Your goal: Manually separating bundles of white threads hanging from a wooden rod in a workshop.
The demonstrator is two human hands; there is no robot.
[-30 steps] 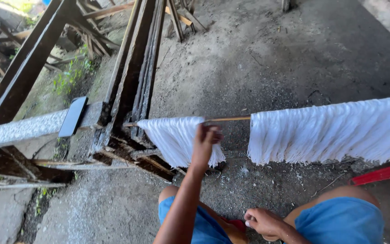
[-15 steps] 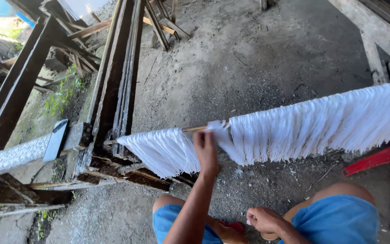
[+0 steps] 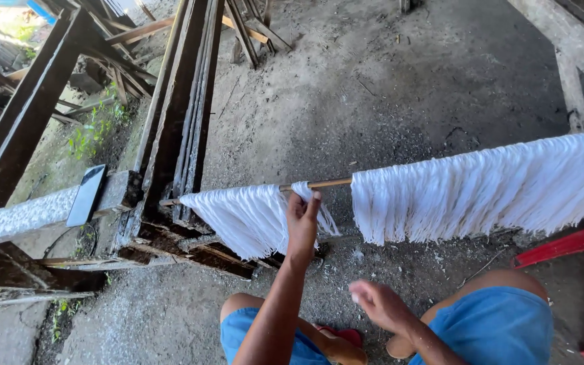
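Observation:
A thin wooden rod [image 3: 329,183] runs across the view with white strands hanging over it. A small bunch of strands [image 3: 241,215] hangs at the left and a long curtain of strands [image 3: 481,186] at the right, with a bare gap of rod between them. My left hand [image 3: 303,222] is raised to the right edge of the small bunch, fingers closed on a few strands near the rod. My right hand [image 3: 381,305] hovers low above my knees, blurred, fingers loosely curled, apparently pinching something small and white.
Dark wooden beams and planks [image 3: 177,115] lean at the left. A dark phone [image 3: 86,196] lies on a pale concrete ledge [image 3: 21,216]. A red plastic seat [image 3: 576,243] shows at the right. Dusty concrete ground [image 3: 373,88] spreads beyond the rod.
The two bunches of strands, briefly close together half a second ago, stand apart again with bare rod between. My left hand stays on the small bunch. My right hand has lifted and moved rightward.

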